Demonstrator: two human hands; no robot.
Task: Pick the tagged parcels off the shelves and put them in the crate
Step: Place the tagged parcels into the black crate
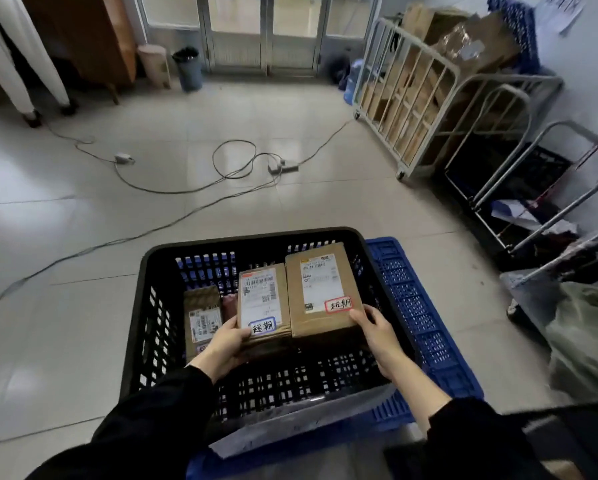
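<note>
Grips the blue-tag parcel (260, 299) at its near left corner with the left hand (223, 344), thumb on top beside the tag, fingers curled beneath. Holds the red-tag parcel (321, 289) at its near right corner with the right hand (377, 329), thumb by the tag. Has both flat and touching side by side within the black crate (249, 237), right of a smaller parcel (202, 313) by its left wall; beyond, floor cables (235, 161) and, far right, a barred cart (422, 98).
</note>
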